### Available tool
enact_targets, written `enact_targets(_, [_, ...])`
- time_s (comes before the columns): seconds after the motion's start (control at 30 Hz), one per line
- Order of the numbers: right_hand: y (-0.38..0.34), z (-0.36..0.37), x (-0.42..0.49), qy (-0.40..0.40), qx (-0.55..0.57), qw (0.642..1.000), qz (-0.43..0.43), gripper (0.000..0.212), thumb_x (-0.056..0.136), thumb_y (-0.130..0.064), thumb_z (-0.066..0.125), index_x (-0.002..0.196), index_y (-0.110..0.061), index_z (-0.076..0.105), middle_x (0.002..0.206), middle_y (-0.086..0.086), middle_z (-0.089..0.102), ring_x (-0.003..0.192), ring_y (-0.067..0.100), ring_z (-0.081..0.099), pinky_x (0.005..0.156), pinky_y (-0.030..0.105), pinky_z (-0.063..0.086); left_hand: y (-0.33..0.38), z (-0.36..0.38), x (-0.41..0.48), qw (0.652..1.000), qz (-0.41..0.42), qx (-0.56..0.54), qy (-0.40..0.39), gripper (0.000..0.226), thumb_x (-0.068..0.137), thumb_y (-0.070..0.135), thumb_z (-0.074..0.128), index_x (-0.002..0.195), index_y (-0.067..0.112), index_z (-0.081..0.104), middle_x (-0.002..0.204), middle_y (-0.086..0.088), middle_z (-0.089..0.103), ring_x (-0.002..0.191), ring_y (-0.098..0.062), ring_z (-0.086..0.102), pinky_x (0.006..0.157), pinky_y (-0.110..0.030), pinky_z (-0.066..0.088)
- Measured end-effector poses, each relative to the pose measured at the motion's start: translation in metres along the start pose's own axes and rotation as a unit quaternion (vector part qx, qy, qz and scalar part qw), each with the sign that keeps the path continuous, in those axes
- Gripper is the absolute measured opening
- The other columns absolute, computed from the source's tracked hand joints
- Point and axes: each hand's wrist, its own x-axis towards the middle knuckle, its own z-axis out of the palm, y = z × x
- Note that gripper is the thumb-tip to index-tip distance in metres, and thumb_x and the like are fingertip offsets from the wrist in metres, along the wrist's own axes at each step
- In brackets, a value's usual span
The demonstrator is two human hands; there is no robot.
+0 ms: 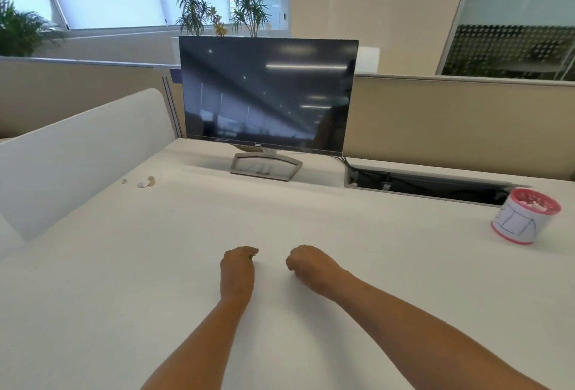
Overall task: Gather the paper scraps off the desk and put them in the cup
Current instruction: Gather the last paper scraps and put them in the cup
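The surface [342, 312] is mostly bare. From the monitor [267, 94], the cup [525, 217] sits well right and nearer me, paper already inside; three scraps [143, 183] lie left of its stand. Both my hands, left [238, 268] and right [306, 262], are curled; I cannot tell whether either grip holds anything. I'd reach left for those scraps, pinching each firmly.

One view only — a wide-angle head camera, looking forward and down across the counter [342, 265] from its near edge. Both forearms enter from the bottom (close to the lens); the monitor [269, 94] stands farther off, facing it.
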Motion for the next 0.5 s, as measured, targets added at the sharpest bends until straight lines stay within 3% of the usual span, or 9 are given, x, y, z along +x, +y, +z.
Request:
enact_targets(0.1, [0.039,-0.003,-0.033,0.012,0.017,0.999,0.041,0.031,0.078,0.015,0.039,0.100,0.006,0.059,0.105,0.020,0.060,0.100,0.031,0.057,0.079,0.039,0.044,0.024,0.033,-0.019,0.999,0.030,0.032,-0.023,0.037,0.089,-0.007,0.038,0.110,0.004,0.067,0.120,-0.010,0.065,0.113,-0.020,0.059,0.086,-0.017,0.039])
enact_targets(0.17, [0.064,-0.005,-0.054,0.017,0.028,0.997,0.064,0.032,0.079,0.011,0.039,0.103,0.006,0.060,0.108,0.021,0.061,0.103,0.032,0.056,0.085,0.040,0.044,0.041,0.055,-0.032,0.997,0.047,0.041,-0.040,0.037,0.089,-0.008,0.039,0.109,0.003,0.067,0.118,-0.010,0.066,0.112,-0.020,0.060,0.085,-0.016,0.039])
enact_targets(0.4, [0.161,-0.018,-0.127,0.049,0.073,0.986,0.144,0.030,0.091,-0.003,0.039,0.112,-0.007,0.061,0.120,0.008,0.059,0.112,0.022,0.053,0.093,0.026,0.039,0.104,0.137,-0.074,0.990,0.096,0.063,-0.086,0.034,0.090,-0.006,0.042,0.109,0.004,0.068,0.116,-0.010,0.067,0.109,-0.020,0.061,0.082,-0.016,0.040])
enact_targets(0.5, [0.199,-0.029,-0.156,0.053,0.069,0.980,0.177,0.031,0.091,-0.002,0.040,0.114,-0.008,0.061,0.120,0.009,0.060,0.110,0.024,0.055,0.094,0.028,0.042,0.132,0.169,-0.090,0.986,0.118,0.068,-0.100,0.032,0.090,-0.005,0.043,0.107,0.004,0.068,0.115,-0.011,0.067,0.108,-0.021,0.061,0.083,-0.016,0.041])
